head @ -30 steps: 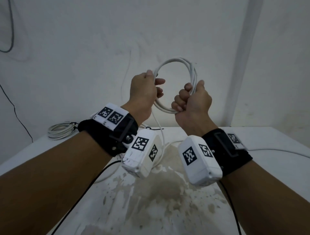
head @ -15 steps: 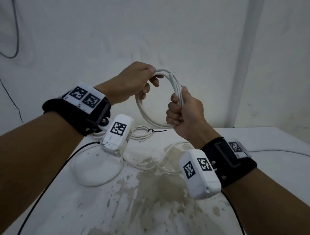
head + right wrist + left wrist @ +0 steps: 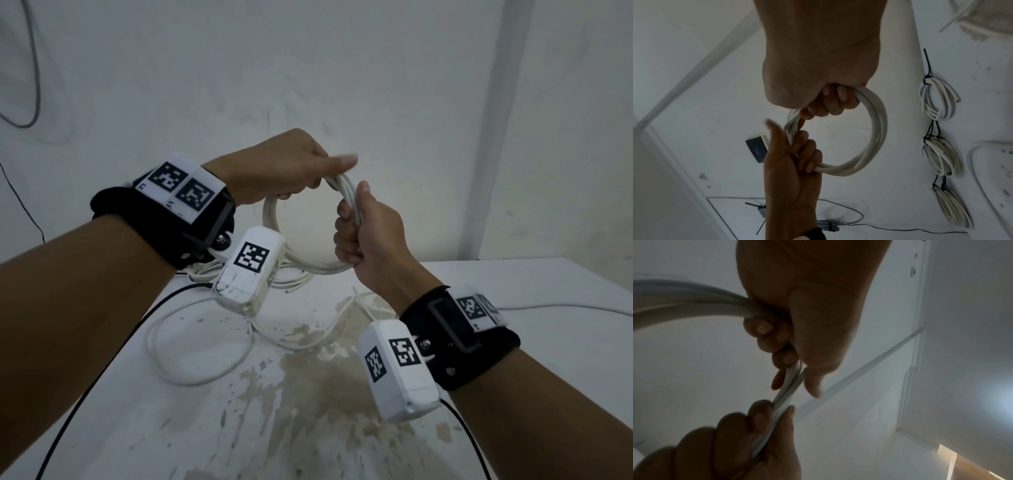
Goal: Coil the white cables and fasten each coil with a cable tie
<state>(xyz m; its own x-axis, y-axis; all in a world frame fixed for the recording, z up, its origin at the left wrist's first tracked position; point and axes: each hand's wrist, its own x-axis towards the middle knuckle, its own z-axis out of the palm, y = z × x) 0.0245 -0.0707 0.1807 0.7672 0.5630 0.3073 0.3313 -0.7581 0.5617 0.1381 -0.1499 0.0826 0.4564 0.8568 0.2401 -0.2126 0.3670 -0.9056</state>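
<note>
fingers (image 3: 830, 104) of both hands curled tight round coil (image 3: 301, 263); keep right hand (image 3: 370, 236) clamped, left hand (image 3: 281, 171) feeds loose cable (image 3: 202, 373), loops even.

I see bare forearms, no sleeves. Each wrist wears a wide black strap (image 3: 164, 222) with a black buckle and silver screws. White plates (image 3: 180, 186) on the straps carry black square fiducial markers. A white camera housing (image 3: 397, 370), also marker-labelled, hangs under each wrist, trailing a thin black cable (image 3: 102, 370).
</note>
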